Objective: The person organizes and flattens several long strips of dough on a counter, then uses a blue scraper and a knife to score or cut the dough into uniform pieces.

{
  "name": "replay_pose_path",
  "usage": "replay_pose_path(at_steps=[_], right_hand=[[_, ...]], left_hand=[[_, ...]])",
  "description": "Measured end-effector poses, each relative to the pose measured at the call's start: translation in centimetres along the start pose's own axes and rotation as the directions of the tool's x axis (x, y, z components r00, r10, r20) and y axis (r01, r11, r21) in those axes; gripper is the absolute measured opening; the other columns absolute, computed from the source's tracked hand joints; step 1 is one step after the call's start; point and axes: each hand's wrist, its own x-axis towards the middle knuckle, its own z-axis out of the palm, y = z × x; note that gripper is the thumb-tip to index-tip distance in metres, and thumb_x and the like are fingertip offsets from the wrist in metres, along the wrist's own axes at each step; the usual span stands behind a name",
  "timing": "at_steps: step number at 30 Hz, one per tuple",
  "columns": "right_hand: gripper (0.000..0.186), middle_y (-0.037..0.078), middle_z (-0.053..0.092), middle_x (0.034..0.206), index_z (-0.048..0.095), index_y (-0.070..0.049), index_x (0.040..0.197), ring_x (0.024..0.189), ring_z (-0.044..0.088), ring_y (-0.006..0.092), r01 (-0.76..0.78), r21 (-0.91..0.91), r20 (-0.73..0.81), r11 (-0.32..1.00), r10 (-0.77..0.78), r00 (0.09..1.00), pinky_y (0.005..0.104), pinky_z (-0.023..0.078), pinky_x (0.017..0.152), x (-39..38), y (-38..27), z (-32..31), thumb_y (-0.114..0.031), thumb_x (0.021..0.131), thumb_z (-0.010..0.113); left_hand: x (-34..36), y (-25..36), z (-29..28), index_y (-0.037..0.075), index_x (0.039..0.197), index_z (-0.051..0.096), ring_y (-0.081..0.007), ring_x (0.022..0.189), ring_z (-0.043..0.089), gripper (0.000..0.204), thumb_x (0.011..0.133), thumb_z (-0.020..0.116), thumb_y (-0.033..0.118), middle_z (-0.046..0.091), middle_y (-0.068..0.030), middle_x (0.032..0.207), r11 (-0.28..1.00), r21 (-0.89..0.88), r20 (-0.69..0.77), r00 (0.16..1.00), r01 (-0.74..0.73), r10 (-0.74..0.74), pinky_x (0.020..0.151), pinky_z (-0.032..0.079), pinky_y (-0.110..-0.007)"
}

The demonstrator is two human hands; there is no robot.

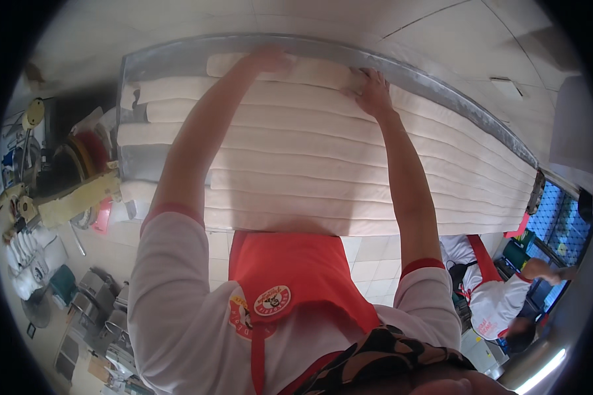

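Observation:
Long, pale strips of dough (pixel 303 158) lie side by side on a grey metal table (pixel 168 64). A shorter dough strip (pixel 324 74) lies along the far edge, between my two hands. My left hand (pixel 270 60) is over its left part, with the fingers smeared by motion. At its right end, my right hand (pixel 374 93) rests against the dough with its fingers stretched out and apart. Whether it grips the dough end is hard to make out. Both arms reach far forward across the strips.
A raised rim (pixel 468 92) runs along the table's far side. At the lower right, another person (pixel 491 299) in a white shirt and red apron is at work. Several tools, a yellowish board (pixel 79 197) and equipment crowd the left side. A red apron (pixel 290 263) hangs on me.

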Motion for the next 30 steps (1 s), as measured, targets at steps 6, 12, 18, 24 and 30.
replay_pose_path(at_steps=[6, 12, 18, 24, 30], right_hand=[[0.082, 0.013, 0.05, 0.148, 0.054, -0.018, 0.15, 0.14, 0.042, 0.0375, 0.056, 0.033, 0.001, 0.998, -0.056, 0.998, 0.058, 0.032, 0.117, 1.3, -2.5, 2.3, -0.063, 0.085, 0.076], [0.079, 0.013, 0.051, 0.149, 0.054, -0.014, 0.148, 0.142, 0.042, 0.0369, 0.135, -0.101, 0.116, 0.986, -0.123, 0.986, 0.058, 0.033, 0.116, 5.5, -10.6, 5.9, -0.063, 0.089, 0.07], [0.075, 0.013, 0.053, 0.148, 0.053, -0.015, 0.149, 0.139, 0.046, 0.034, 0.126, -0.058, 0.069, 0.99, -0.122, 0.99, 0.058, 0.034, 0.115, 2.8, -4.5, 5.3, -0.06, 0.092, 0.068], [0.076, 0.011, 0.053, 0.148, 0.051, -0.018, 0.152, 0.14, 0.046, 0.034, -0.109, -0.182, -0.007, 0.977, 0.109, 0.994, 0.0602, 0.034, 0.116, -3.7, 3.2, -0.1, -0.063, 0.092, 0.067], [0.072, 0.012, 0.048, 0.15, 0.051, -0.018, 0.152, 0.142, 0.043, 0.0366, -0.07, -0.131, 0.025, 0.989, 0.074, 0.997, 0.0584, 0.033, 0.118, -4.7, 4.1, 1.0, -0.06, 0.095, 0.065]], left_hand=[[-3.6, 4.6, -0.4, 0.016, 0.124, 0.066, -0.0335, 0.125, 0.058, 0.038, 0.096, 0.07, 0.042, 0.064, -0.0092, 0.125, 0.986, 0.165, -0.268, 0.96, -0.036, 0.08, 0.101, 0.047, -0.049], [-5.3, -1.3, 3.2, 0.022, 0.126, 0.067, -0.0295, 0.129, 0.053, 0.037, 0.094, 0.07, 0.04, 0.059, -0.0062, 0.127, 0.979, 0.201, -0.583, 0.807, 0.026, 0.099, 0.105, 0.043, -0.05], [-5.5, -0.3, 4.8, 0.024, 0.135, 0.065, -0.0287, 0.131, 0.05, 0.058, 0.086, 0.077, 0.051, 0.058, -0.0045, 0.131, 0.958, 0.286, -0.503, 0.849, -0.012, 0.161, 0.109, 0.038, -0.051], [-5.0, 0.6, 6.8, 0.022, 0.141, 0.063, -0.0288, 0.131, 0.047, 0.07, 0.082, 0.079, 0.056, 0.053, -0.0055, 0.137, 0.965, 0.258, -0.586, 0.8, 0.035, 0.128, 0.111, 0.033, -0.052], [-2.8, 8.5, 8.8, 0.022, 0.144, 0.061, -0.0287, 0.13, 0.047, 0.07, 0.085, 0.076, 0.057, 0.051, -0.0049, 0.136, 0.951, 0.295, -0.441, 0.869, -0.095, 0.224, 0.109, 0.033, -0.053]])
